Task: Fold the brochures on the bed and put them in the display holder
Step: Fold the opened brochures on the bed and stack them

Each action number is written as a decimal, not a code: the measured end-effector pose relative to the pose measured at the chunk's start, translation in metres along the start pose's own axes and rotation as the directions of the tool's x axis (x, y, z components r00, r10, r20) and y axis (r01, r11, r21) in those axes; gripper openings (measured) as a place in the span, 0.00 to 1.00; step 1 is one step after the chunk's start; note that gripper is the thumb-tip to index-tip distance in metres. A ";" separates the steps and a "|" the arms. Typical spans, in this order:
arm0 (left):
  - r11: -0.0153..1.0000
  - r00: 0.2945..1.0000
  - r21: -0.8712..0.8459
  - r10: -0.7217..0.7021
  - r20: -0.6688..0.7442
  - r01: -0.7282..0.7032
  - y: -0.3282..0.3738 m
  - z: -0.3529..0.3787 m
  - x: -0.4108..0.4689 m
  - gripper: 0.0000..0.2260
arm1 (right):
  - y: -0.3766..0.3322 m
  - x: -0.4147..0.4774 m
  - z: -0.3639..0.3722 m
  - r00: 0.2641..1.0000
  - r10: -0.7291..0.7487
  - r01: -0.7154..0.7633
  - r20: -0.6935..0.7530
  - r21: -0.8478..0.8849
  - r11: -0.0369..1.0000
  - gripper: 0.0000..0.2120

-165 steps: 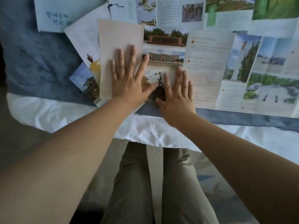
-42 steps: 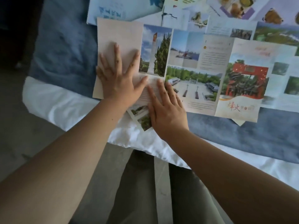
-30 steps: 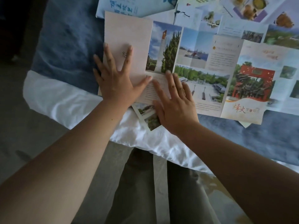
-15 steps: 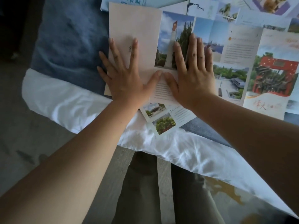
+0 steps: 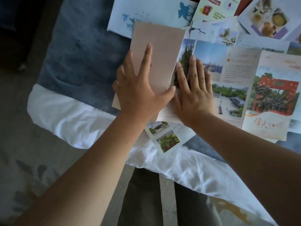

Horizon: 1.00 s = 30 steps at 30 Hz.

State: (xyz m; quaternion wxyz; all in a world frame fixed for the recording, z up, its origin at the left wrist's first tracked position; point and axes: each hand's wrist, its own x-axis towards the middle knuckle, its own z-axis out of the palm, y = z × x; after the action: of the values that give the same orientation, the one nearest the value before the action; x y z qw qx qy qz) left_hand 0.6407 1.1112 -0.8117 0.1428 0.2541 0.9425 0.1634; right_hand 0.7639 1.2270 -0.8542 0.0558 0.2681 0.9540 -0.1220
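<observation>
the left hand (image 5: 136,92) lay flat on the plain beige panel (image 5: 159,51) of the long brochure (image 5: 234,67), its fingers (image 5: 146,57) spread and straight, pressing down and gripping nothing. the right hand (image 5: 193,97) lay flat just beside it on the next printed panel. its fingers (image 5: 193,67) were straight and close together, likewise released and holding nothing. the brochure rested on the bed (image 5: 78,62) near its front edge. the beige panel was turned over at the left end, and the remaining panels lay open to the right as far as the red gate panel (image 5: 276,93).

judged step: setting the first crease. to do it well, the left hand should pin the beige panel against sliding while the right runs along the fold line from top to bottom. the soft bedding gives little backing (a crease may wander), so even pressure and squared edges seem called for before the next panel is turned. a small brochure with tree photographs (image 5: 167,139) lay beneath the near edge and a pale blue brochure (image 5: 146,12) lay above. either could shift with it.

containers: the display holder was not in view, so its contents could not be told.
</observation>
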 end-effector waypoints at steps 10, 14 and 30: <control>0.999 0.998 0.019 0.030 0.054 -0.031 0.049 -0.002 -0.015 0.44 | 0.050 -0.045 -0.018 0.996 0.019 -0.019 0.091 0.001 1.000 0.31; 0.996 0.994 0.028 0.088 0.062 -0.090 0.082 0.006 -0.022 0.43 | 0.085 -0.076 -0.022 0.989 0.104 -0.104 0.102 -0.009 0.995 0.33; 0.971 0.964 0.048 0.227 0.136 -0.236 0.194 0.054 -0.078 0.42 | 0.186 -0.181 -0.035 0.834 0.545 -0.541 0.093 -0.063 0.839 0.37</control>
State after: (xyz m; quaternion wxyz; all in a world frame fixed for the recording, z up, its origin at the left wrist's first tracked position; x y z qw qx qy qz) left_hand 0.8081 1.2418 -0.7725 0.1752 0.3769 0.8999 0.1320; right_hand 1.0134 1.2996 -0.8275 0.1437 0.5196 0.8364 -0.0989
